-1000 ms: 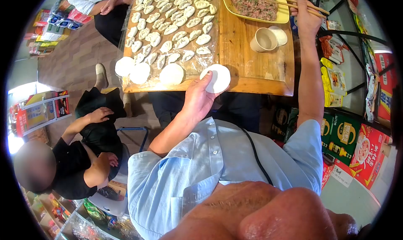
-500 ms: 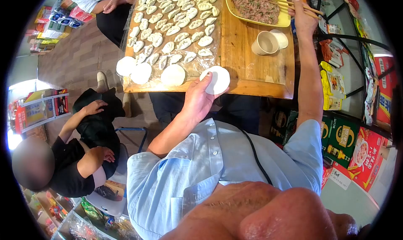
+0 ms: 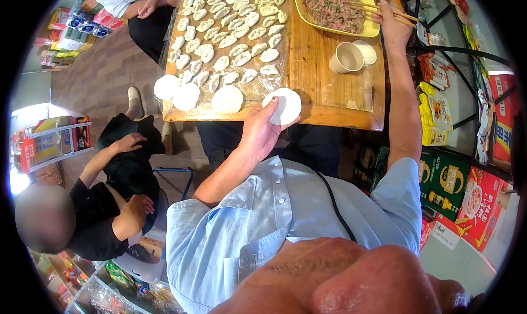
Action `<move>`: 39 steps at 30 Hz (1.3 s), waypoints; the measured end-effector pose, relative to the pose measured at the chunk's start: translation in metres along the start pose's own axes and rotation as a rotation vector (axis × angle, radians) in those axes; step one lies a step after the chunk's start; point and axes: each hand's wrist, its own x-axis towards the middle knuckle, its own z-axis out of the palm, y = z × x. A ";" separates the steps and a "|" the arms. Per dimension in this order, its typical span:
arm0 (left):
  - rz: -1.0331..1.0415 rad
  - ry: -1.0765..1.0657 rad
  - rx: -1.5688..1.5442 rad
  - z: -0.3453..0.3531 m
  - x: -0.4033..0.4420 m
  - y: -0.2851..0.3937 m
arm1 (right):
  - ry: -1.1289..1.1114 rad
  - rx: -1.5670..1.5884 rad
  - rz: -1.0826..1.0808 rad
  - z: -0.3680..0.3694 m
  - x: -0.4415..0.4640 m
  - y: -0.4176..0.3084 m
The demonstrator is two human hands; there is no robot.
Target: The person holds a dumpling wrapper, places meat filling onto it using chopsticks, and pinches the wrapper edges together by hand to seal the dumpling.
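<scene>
My left hand [image 3: 261, 128] holds a round white wrapper [image 3: 286, 106], thumb on top, at the front edge of the wooden table [image 3: 313, 67]. My right hand [image 3: 394, 28] grips wooden chopsticks [image 3: 387, 13], whose tips reach into the meat filling [image 3: 332, 7] in a yellow tray [image 3: 372, 27]. Below the tray stand a paper cup [image 3: 345, 58] and a white round item [image 3: 366, 52] beside it. Several folded dumplings [image 3: 241, 31] lie in rows on plastic film at the left. Loose wrappers [image 3: 226, 99] lie along the table's front left.
A seated person in black [image 3: 93, 220] is at the left, and another person's arm and lap [image 3: 148, 26] show at the upper left. Shelves with packets [image 3: 436, 113] and boxes [image 3: 477, 204] line the right side. A blue-framed chair [image 3: 184, 171] stands left of me.
My right hand and the chopsticks have shifted slightly left over the tray. My left hand keeps hold of the wrapper in nearly the same place.
</scene>
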 end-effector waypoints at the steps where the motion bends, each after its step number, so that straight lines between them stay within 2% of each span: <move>1: 0.000 -0.002 -0.002 0.000 0.000 0.000 | 0.000 0.001 0.000 0.001 -0.001 -0.001; 10: 0.009 -0.014 -0.004 -0.004 0.001 -0.003 | 0.001 0.091 0.064 0.006 -0.001 0.003; 18: 0.013 -0.013 0.001 -0.004 0.000 -0.003 | 0.060 0.452 0.150 0.011 -0.005 0.002; 25: 0.006 -0.005 0.001 -0.004 0.001 -0.003 | 0.119 0.368 0.057 -0.006 0.004 0.006; 33: -0.003 0.001 -0.004 -0.002 0.000 -0.003 | 0.091 0.040 -0.024 0.003 -0.007 -0.006; 39: 0.002 0.003 -0.006 -0.004 -0.001 -0.002 | 0.071 0.017 -0.048 0.014 -0.002 0.004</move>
